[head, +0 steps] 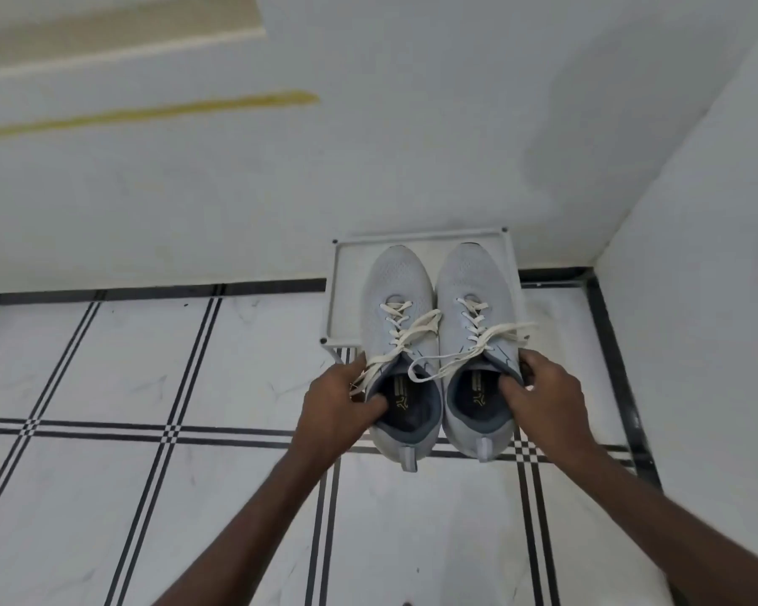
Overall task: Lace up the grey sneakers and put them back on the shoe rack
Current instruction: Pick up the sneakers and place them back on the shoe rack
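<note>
Two pale grey sneakers with cream laces lie side by side, toes pointing away from me, over the white shoe rack [344, 290] against the wall. My left hand [338, 404] grips the collar of the left sneaker [397, 299], thumb inside the opening. My right hand [543, 395] grips the collar of the right sneaker [473, 286] the same way. Both shoes are laced through their eyelets, and loose lace ends trail across the tongues and to the sides. The heels stick out past the rack's front edge toward me.
The rack stands near a room corner, with a white wall [412, 146] behind it and another wall [696, 299] to the right. The floor [149, 496] is white tile with black line borders. A yellowish streak [171, 109] marks the back wall.
</note>
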Demonstrator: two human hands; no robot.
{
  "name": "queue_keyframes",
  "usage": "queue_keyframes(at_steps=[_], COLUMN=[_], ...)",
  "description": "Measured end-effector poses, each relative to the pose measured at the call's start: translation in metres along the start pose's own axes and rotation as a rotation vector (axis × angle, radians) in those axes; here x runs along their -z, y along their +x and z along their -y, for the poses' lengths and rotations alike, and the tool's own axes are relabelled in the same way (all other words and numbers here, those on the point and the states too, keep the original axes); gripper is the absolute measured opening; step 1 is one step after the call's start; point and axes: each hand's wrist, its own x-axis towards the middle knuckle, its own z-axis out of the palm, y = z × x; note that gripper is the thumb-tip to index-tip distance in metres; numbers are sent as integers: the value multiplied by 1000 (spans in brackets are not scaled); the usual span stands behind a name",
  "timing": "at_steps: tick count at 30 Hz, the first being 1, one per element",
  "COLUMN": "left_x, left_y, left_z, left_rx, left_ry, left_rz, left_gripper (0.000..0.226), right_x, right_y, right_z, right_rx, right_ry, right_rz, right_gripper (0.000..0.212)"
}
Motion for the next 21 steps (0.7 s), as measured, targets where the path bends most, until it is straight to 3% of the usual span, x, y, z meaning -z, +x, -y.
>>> queue_keyframes(at_steps=[3,8,21], left_x=[23,34,-49], left_y=[26,97,313], left_z=[-24,-22,84], left_rx=[1,10,70], left_ry=[-25,-5,-15], left_rz=[-58,-38,90], left_gripper=[58,33,45], right_x=[17,3,-138], right_y=[29,99,276], right_z=[30,49,0], right_rx=[20,12,-145], right_ry=[5,-5,-59], right_rz=[0,72,32], right_gripper=[13,21,11])
